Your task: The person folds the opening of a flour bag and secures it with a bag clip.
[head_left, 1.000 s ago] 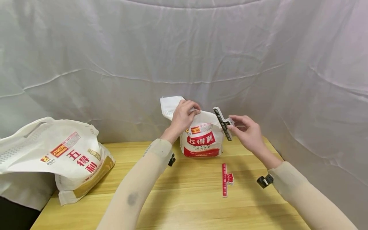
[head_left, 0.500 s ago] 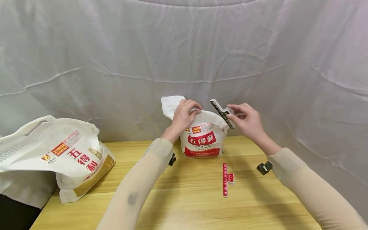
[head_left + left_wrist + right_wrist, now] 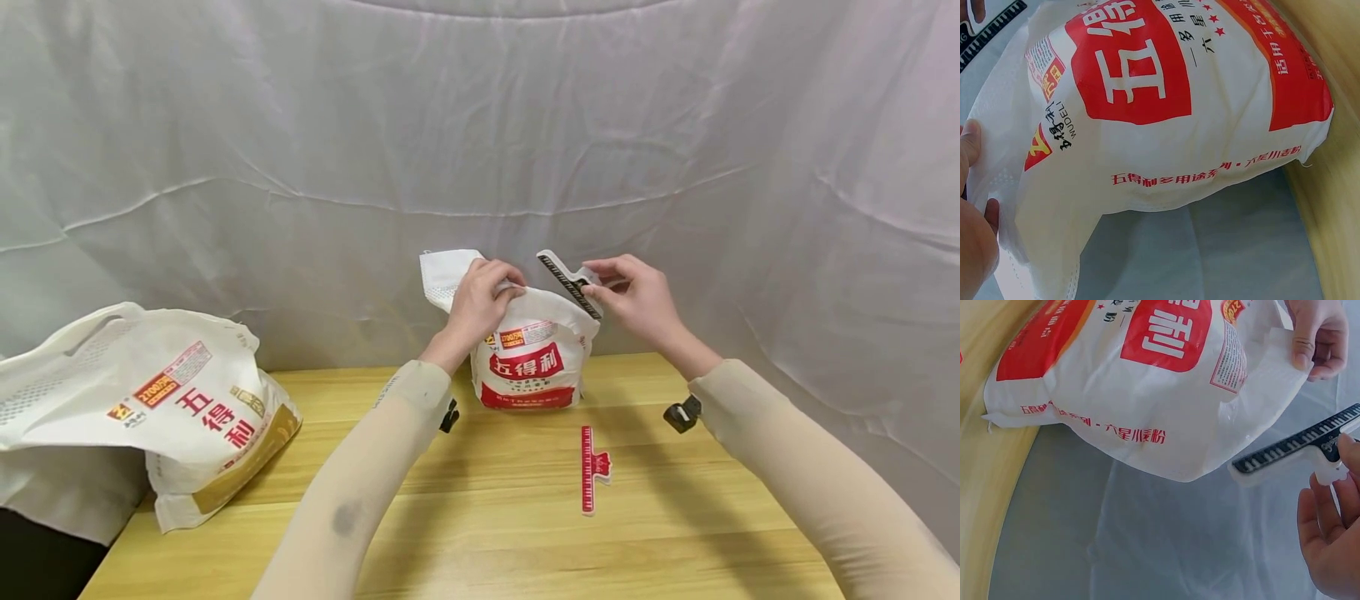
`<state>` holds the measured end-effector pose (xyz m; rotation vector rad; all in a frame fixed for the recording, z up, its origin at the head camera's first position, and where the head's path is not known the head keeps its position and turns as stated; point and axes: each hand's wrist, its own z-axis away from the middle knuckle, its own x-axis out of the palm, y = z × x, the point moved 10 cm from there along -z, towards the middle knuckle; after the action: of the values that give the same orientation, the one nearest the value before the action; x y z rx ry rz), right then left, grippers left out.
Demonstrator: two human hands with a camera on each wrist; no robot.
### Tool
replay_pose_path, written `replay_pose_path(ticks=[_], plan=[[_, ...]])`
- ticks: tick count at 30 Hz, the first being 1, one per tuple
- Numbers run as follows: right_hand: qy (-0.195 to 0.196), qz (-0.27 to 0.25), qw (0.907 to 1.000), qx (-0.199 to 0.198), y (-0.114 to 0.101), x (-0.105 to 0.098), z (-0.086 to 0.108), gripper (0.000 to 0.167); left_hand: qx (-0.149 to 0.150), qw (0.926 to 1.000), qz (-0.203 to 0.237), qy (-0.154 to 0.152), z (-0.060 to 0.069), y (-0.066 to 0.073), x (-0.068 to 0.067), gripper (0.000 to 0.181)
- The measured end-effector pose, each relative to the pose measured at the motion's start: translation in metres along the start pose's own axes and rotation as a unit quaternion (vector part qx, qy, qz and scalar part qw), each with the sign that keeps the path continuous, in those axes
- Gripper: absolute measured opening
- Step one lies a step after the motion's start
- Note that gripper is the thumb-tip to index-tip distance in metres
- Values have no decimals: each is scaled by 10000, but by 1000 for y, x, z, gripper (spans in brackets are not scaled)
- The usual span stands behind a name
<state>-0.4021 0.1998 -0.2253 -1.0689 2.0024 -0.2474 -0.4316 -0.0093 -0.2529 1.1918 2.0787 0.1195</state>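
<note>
One red-and-white bag (image 3: 528, 367) is standing just below the left hand (image 3: 482, 296), which is gripping its top edge. Beside that edge, the right hand (image 3: 633, 300) is pinching a black-and-white clip (image 3: 570, 286) by its handle. Below this pinch, a red clip (image 3: 588, 468) is lying on the table (image 3: 510, 542); well left of both grips, a gold-bottomed bag (image 3: 198, 404) is resting.
</note>
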Motion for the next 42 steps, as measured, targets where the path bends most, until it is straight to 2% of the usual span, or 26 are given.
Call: replay_pose_path(ticks=[9, 15, 21, 27, 33, 42], plan=[[91, -314, 9995, 17, 7, 2, -4, 19, -124, 9998, -29, -120, -2, -1, 7, 7], [163, -518, 9983, 189, 21, -4, -1, 10, -3, 9999, 1, -154, -5, 6, 13, 7], [91, -786, 9967, 198, 32, 3, -3, 11, 2, 9999, -36, -101, -6, 5, 11, 8], [-91, -1097, 9936, 252, 35, 13, -3, 9, -288, 9994, 0, -195, -5, -1, 13, 11], [-148, -1118, 9934, 184, 36, 20, -4, 7, -344, 9991, 144, -190, -5, -4, 10, 13], [-425, -1064, 9929, 325, 41, 32, -7, 7, -333, 9992, 207, -101, -7, -5, 4, 11]])
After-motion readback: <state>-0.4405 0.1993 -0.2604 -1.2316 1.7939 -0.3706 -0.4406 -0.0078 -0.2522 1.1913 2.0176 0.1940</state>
